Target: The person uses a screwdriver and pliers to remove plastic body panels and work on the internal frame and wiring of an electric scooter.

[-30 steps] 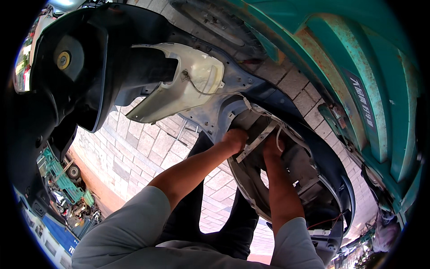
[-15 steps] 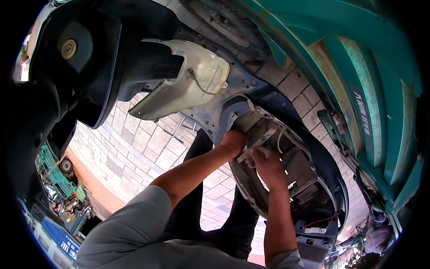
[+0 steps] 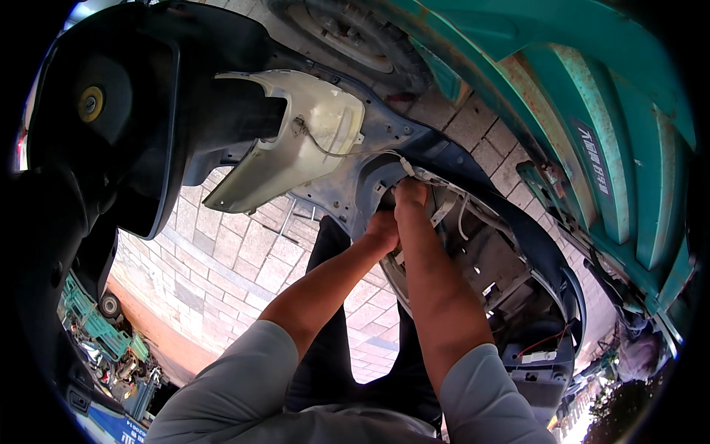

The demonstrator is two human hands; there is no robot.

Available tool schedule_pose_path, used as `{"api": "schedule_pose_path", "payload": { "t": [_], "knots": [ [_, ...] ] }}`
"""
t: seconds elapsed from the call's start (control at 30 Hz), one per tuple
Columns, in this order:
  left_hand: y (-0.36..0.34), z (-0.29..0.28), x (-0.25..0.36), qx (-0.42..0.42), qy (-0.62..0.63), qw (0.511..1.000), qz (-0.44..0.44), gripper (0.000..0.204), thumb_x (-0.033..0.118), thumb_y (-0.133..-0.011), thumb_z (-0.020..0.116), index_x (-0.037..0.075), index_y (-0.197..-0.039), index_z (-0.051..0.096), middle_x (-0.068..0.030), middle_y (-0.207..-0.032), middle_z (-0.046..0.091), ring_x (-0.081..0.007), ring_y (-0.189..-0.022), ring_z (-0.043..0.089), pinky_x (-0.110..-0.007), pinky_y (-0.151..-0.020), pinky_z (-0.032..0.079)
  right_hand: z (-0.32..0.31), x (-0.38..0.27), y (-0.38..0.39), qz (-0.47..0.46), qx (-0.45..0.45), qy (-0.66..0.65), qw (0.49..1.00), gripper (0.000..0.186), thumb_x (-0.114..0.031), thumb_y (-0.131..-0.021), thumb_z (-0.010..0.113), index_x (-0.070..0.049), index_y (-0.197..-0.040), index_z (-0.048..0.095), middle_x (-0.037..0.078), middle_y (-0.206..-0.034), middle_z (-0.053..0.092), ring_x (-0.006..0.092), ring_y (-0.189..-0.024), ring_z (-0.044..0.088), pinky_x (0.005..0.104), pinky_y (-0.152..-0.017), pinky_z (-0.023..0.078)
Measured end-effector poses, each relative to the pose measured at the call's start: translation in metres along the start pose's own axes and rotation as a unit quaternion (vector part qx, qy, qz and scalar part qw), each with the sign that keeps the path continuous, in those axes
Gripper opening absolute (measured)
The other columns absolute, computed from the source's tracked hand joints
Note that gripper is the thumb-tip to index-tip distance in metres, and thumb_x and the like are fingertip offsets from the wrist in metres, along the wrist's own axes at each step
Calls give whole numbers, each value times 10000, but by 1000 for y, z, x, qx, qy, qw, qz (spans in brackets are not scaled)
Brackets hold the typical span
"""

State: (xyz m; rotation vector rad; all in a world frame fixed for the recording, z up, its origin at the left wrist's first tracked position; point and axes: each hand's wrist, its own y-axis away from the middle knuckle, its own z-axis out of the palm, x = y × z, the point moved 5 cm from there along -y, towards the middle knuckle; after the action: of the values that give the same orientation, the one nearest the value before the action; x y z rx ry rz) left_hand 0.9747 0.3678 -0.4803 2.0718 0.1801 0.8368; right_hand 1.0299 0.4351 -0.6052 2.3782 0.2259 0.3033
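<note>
Both my arms reach into the front end of the open seat well (image 3: 473, 259) of a dark blue scooter body. My left hand (image 3: 381, 228) is at the well's near left rim, its fingers hidden below the edge. Just beyond it and touching or nearly touching it, my right hand (image 3: 410, 195) bends down into the same corner, fingers out of sight. Whether either holds anything cannot be seen. Close to my right hand are a pale connector on a thin cable (image 3: 407, 167) and a light metal strip (image 3: 442, 213). A loose white tube (image 3: 464, 222) curves along the well's far side.
A cream-coloured panel (image 3: 318, 140) sits ahead of the well, beside the black front cover with a yellow-ringed key lock (image 3: 91, 103). A green vehicle body (image 3: 547, 96) with a wheel (image 3: 347, 37) stands close on the right. A white connector (image 3: 538, 357) lies at the scooter's rear.
My right hand has moved forward and left from the middle of the well to its front corner beside my left hand. My left hand stays near the rim. The view has shifted slightly.
</note>
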Motion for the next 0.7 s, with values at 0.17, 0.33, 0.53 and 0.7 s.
{"api": "schedule_pose_path", "payload": {
  "t": [0.17,0.33,0.53,0.7],
  "knots": [
    [-6,16,-13,1,26,999,-45,219,242,-913,592,123,-963,769,-157,-1043,756,-337,-958,738,-449,-813,601,4,6,3,-62,-15,53,997,301,-365,-967,624,-132,-1050,795,114,-1091,769,289,-992,742,422,-825,582],
    [-2,9,-14,20,31,999,-3,216,207,-908,601,99,-961,780,-193,-1028,749,-363,-983,733,-450,-820,606,-63,-2,29,-119,-179,147,966,292,-351,-971,618,-135,-1030,807,112,-1052,779,314,-911,756,421,-735,595],
    [-2,10,-2,18,-72,997,-10,184,162,-861,640,87,-937,790,-161,-1033,759,-327,-1013,730,-426,-849,595,-11,17,4,-138,-173,-26,975,226,-222,-964,587,-140,-819,739,87,-808,734,262,-716,722,429,-524,544],
    [-6,18,-5,-41,-68,995,60,205,146,-882,616,74,-1005,764,-199,-1110,725,-331,-1014,726,-430,-827,589,77,34,-26,84,-145,-358,918,199,-157,-990,524,-97,-989,714,114,-977,709,253,-886,706,387,-757,547]
  ]
}}
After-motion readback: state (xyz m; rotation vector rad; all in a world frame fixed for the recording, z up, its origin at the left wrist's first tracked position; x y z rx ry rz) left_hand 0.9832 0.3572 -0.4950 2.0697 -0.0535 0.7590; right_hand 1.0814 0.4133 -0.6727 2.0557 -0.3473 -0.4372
